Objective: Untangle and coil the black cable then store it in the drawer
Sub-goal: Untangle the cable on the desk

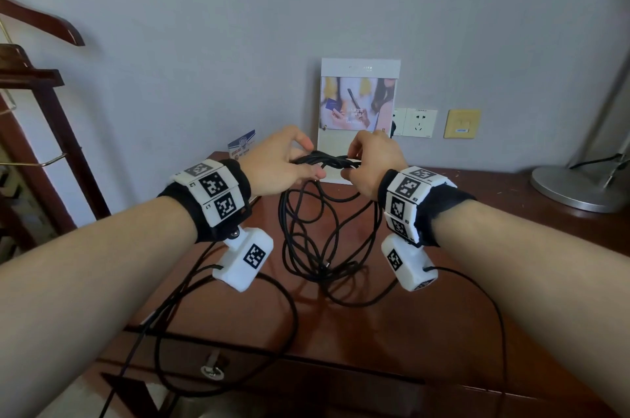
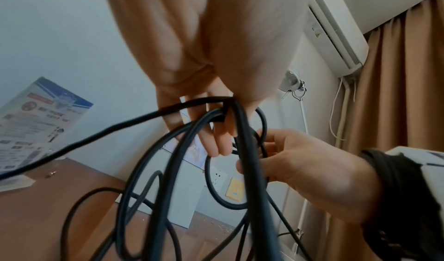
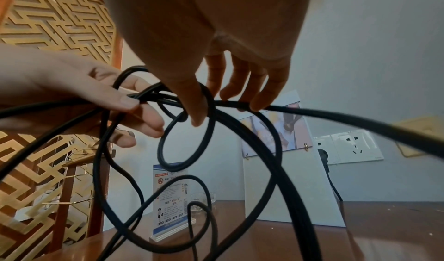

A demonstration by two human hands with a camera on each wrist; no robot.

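Both hands hold the black cable (image 1: 324,160) bunched up in the air above the brown wooden desk (image 1: 477,281). My left hand (image 1: 312,160) pinches the bundle between thumb and fingers; the right wrist view shows that left hand (image 3: 129,109) with its thumb pressed on several strands. My right hand (image 1: 349,161) curls round the same bundle, its thumb poked through a small loop in the right wrist view (image 3: 216,103). Tangled loops (image 1: 285,230) hang down onto the desk. The drawer (image 1: 272,380) under the desk edge has a ring handle (image 1: 212,370) and looks closed.
A white sign holder (image 1: 358,103) and a small blue card stand (image 1: 242,144) lean at the wall behind the hands. Wall sockets (image 1: 416,122) sit to the right, a lamp base (image 1: 572,189) at the far right, a dark wooden rack (image 1: 51,131) at left. Wrist-camera leads (image 1: 289,308) trail over the desk front.
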